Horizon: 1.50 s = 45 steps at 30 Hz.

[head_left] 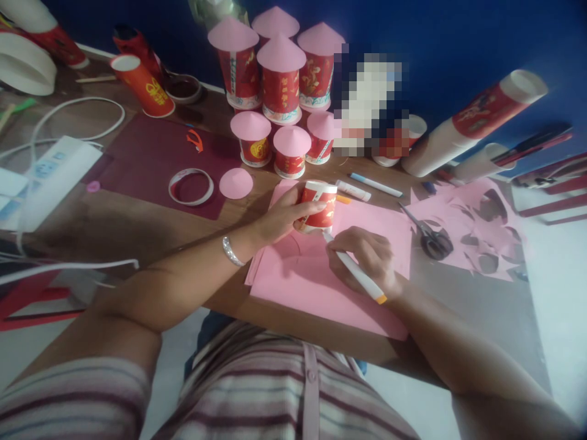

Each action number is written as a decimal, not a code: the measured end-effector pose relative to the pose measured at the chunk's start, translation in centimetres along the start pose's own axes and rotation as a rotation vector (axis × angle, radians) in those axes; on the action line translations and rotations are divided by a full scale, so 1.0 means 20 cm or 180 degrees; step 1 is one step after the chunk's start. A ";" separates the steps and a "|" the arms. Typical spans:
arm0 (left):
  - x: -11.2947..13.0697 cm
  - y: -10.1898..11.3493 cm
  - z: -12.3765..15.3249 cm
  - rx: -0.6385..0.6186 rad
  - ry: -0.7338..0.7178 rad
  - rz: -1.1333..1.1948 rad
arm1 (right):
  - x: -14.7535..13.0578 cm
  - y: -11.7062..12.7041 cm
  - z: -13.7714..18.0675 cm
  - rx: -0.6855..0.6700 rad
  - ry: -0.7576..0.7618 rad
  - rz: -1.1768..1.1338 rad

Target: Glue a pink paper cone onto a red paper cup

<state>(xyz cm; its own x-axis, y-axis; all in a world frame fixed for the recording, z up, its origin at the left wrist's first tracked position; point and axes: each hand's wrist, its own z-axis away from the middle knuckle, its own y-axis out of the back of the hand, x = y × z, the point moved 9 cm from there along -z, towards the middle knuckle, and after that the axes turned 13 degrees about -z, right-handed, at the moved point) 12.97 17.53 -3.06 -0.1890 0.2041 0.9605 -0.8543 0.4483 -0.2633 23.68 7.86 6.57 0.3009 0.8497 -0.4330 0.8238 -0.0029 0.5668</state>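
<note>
My left hand (288,215) is wrapped round a small red paper cup (323,205), held above a stack of pink paper (293,278). A white marker (360,275) with an orange end is gripped in my right hand (364,253). Its tip is at the lower rim of the cup; whether it touches, I cannot tell. Behind the cup lie a capped white marker (353,190) and a blue-and-white marker (376,184). A pink paper cone (236,183) rests left of the cup, beside a white paper ring (191,187).
Several red cups with pink cone tops (280,79) stand along the blue wall. Scissors (433,238) lie by cut pink scraps (486,229) on the right. A tall paper tube (481,116) leans behind them. At the left are a red cup (144,85) and a white cable (68,266).
</note>
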 end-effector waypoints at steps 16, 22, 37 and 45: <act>-0.01 0.00 0.01 0.0029 0.0073 -0.0058 | 0.00 0.00 0.00 -0.0096 0.0019 0.0039; -0.01 0.01 0.00 0.0036 0.0018 -0.0070 | 0.00 0.00 0.00 -0.0137 0.0028 0.0114; -0.02 0.00 0.01 -0.0011 0.0112 -0.0044 | 0.00 -0.01 0.00 -0.0181 0.0010 0.0158; -0.02 0.00 0.01 -0.0017 0.0156 -0.0081 | -0.01 -0.02 -0.01 -0.0215 0.0025 0.0168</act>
<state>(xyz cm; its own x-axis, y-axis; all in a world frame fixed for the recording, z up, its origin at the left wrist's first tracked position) 12.88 17.21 -3.40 -0.1433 0.2348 0.9614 -0.8558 0.4586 -0.2395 23.33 7.81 6.54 0.3389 0.8535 -0.3959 0.7725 -0.0123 0.6348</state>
